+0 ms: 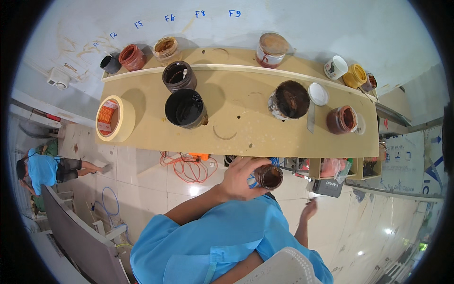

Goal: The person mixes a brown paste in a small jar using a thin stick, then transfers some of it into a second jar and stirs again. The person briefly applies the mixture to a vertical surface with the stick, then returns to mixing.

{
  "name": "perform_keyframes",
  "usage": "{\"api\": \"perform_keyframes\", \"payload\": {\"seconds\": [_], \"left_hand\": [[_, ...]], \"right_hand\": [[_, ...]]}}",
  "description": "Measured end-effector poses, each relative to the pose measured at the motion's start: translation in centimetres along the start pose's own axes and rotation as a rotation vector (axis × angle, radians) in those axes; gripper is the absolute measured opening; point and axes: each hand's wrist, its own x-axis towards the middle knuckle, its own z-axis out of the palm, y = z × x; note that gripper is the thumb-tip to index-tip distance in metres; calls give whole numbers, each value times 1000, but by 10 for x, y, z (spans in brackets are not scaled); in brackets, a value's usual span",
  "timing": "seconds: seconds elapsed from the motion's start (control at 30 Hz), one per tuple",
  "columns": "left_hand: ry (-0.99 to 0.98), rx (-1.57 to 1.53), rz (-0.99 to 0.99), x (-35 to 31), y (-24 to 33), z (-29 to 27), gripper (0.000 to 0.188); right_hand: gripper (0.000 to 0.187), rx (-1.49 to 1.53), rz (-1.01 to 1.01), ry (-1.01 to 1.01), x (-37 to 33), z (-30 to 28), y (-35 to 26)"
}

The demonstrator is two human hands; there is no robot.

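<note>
My left hand is wrapped round a small jar with dark brown contents, held open end up just off the table's near edge. Low at my right side, away from the table, hangs my right hand; its fingers are too small and blurred to read. On the table in front stand a black-filled tub, a dark jar with a pale stick inside, and a paint-smeared white tub of brown stain. Further right are a red-brown jar, a white lid and a flat scraper.
A roll of masking tape sits at the tan table's left end. Several paint jars line the back ledge. Drawers jut out below right. Orange cable lies on the floor; another person is far left.
</note>
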Motion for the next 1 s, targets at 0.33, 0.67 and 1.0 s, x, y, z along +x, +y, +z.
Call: {"api": "perform_keyframes", "payload": {"seconds": [0.33,0.67,1.0], "left_hand": [[54,-9,146,24,77,-80,70],[318,241,156,34,88,-85,67],[325,188,120,11,77,-92,67]], "right_hand": [[43,314,-649,189,73,-180,-427],[36,-65,-1171,-681,-75,-77,-652],[43,-183,-1253,-705,-106,-57,-673]]}}
